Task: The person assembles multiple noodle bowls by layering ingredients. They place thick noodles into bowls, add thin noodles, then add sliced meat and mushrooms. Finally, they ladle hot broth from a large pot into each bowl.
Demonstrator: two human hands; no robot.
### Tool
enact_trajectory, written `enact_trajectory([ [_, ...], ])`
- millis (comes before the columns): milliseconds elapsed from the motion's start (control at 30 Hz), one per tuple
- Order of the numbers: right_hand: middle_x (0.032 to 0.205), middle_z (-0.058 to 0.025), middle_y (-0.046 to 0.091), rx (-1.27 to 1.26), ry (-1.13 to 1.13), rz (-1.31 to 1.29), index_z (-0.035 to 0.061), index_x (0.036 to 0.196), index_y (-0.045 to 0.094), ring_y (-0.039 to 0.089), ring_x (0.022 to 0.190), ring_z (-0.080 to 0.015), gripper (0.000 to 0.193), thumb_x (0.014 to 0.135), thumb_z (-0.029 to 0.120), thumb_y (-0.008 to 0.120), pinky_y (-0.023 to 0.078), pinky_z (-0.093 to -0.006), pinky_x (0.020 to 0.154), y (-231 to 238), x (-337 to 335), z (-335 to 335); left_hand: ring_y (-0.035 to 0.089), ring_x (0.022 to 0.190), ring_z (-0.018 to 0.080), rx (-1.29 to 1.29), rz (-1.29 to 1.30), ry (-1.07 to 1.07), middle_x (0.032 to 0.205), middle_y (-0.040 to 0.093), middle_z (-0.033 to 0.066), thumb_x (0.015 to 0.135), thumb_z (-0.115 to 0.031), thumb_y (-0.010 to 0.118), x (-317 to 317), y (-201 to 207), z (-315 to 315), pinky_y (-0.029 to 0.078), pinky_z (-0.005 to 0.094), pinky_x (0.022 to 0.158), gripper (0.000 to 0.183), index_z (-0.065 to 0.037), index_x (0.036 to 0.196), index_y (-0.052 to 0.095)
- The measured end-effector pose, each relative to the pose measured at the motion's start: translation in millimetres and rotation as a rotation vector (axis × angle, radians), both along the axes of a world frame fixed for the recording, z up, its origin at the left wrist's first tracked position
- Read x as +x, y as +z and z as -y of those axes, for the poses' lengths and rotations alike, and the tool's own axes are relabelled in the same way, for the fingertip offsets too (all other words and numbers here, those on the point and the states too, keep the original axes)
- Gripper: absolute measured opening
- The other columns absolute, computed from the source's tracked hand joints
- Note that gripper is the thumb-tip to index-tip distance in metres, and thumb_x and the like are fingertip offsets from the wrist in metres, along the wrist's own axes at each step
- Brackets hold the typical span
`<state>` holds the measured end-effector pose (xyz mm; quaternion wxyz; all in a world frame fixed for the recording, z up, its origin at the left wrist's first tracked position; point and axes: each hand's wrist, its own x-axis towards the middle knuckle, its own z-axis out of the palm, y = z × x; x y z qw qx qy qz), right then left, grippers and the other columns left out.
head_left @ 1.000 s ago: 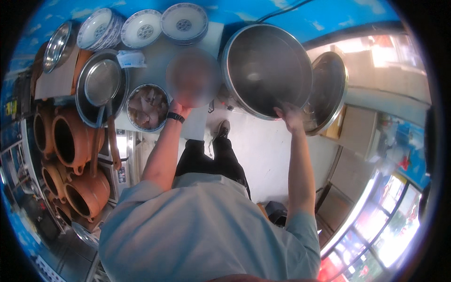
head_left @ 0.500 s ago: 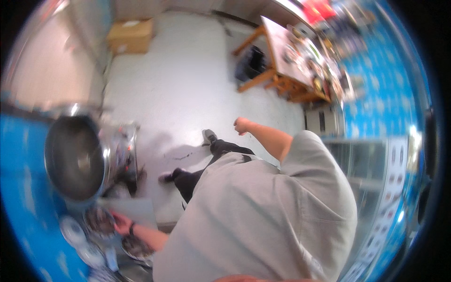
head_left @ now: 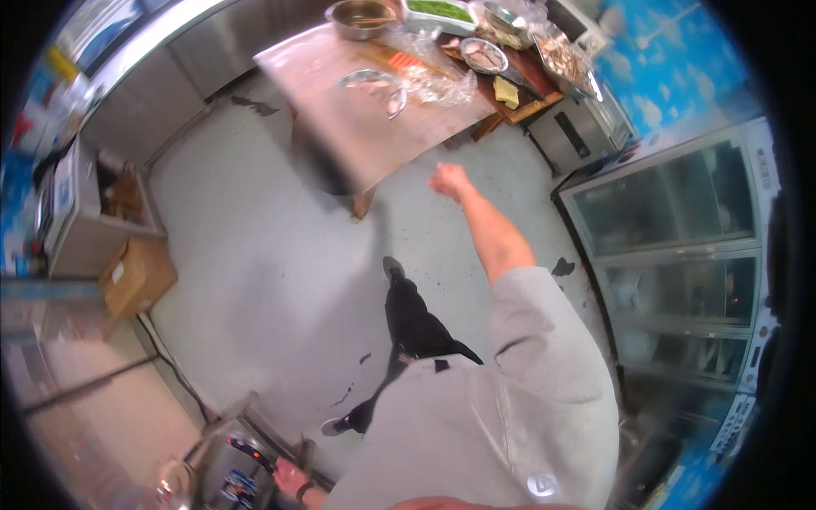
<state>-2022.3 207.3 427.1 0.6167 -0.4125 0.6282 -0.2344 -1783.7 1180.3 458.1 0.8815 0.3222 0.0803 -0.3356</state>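
My right hand (head_left: pixel 449 182) reaches forward over the floor, close to the near edge of the table (head_left: pixel 319 72). Its fingers are curled in, and nothing shows in them. Low on the left, my left hand (head_left: pixel 291 478) hangs beside a black elongated thing (head_left: pixel 252 453) with a small orange glow. Whether its fingers touch that thing I cannot tell. On the table stand a metal bowl of pale food pieces (head_left: pixel 374 89), a steel basin (head_left: pixel 361 21), a white tray of chopped greens (head_left: pixel 442 10) and clear plastic bags (head_left: pixel 438 83).
A glass-door cabinet (head_left: pixel 671 272) lines the right side. Farther along the table are a small bowl (head_left: pixel 484 57), a yellow block (head_left: pixel 506 92) and a tray of food (head_left: pixel 561 64). A cardboard box (head_left: pixel 138 276) sits on the left floor. Dark marks spot the grey floor (head_left: pixel 255 255).
My view has swung right and I have come closer to the table. My left hand is away from the food bowl it was at. The wok at the left has left the picture.
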Motion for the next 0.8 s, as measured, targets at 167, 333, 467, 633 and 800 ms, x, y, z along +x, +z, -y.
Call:
enact_trajectory([
  [167, 0.096, -0.0146, 0.072, -0.364, -0.415, 0.161, 0.0018, 0.112, 0.060, 0.071, 0.075, -0.0232, 0.037, 0.108, 0.037, 0.051, 0.058, -0.0335, 0.063, 23.2, -21.7, 251.5, 0.036, 0.148, 0.0417, 0.271, -0.086, -0.584, 0.156, 0.036, 0.0305, 0.101, -0.015, 0.061, 64.5, -21.8, 473.3, 0.035, 0.0512, 0.123, 0.064, 0.009, 0.153, 0.031],
  [333, 0.100, -0.0178, 0.072, -0.238, -0.579, 0.370, -0.0046, 0.110, 0.057, 0.072, 0.073, -0.0241, 0.039, 0.106, 0.034, 0.053, 0.058, -0.0299, 0.056, 38.8, -47.2, 384.8, 0.054, 0.133, 0.0420, 0.058, 0.012, -0.813, 0.145, 0.050, 0.0299, 0.101, -0.009, 0.060, 66.5, -7.7, 851.5, 0.046, 0.0493, 0.115, 0.061, 0.003, 0.154, 0.034],
  [467, 0.121, -0.0241, 0.066, -0.113, -0.531, 0.505, -0.0035, 0.136, 0.049, 0.072, 0.090, -0.0375, 0.036, 0.104, 0.012, 0.047, 0.064, -0.0404, 0.063, 33.8, -67.0, 423.0, 0.058, 0.130, 0.0370, -0.006, -0.016, -0.772, 0.136, 0.061, 0.0230, 0.098, -0.008, 0.058, 49.1, -4.9, 966.9, 0.043, 0.0500, 0.117, 0.048, 0.007, 0.143, 0.047],
  [633, 0.121, -0.0268, 0.065, -0.266, -0.415, 0.531, -0.0120, 0.136, 0.048, 0.070, 0.100, -0.0409, 0.039, 0.099, 0.000, 0.048, 0.065, -0.0424, 0.080, 46.6, -76.8, 393.2, 0.066, 0.114, 0.0341, -0.042, -0.252, -0.722, 0.115, 0.071, 0.0212, 0.086, -0.001, 0.060, 55.9, -46.5, 983.7, 0.050, 0.0471, 0.108, 0.022, 0.009, 0.103, 0.069],
  [800, 0.108, -0.0134, 0.070, -0.399, 0.058, 0.366, -0.0023, 0.124, 0.058, 0.069, 0.087, -0.0241, 0.026, 0.100, 0.002, 0.048, 0.058, -0.0359, 0.070, 77.9, -104.1, 348.3, 0.067, 0.101, 0.0307, 0.033, -0.346, -0.585, 0.107, 0.070, 0.0183, 0.082, 0.000, 0.057, 48.7, -70.4, 973.6, 0.052, 0.0449, 0.098, 0.012, 0.003, 0.088, 0.068],
])
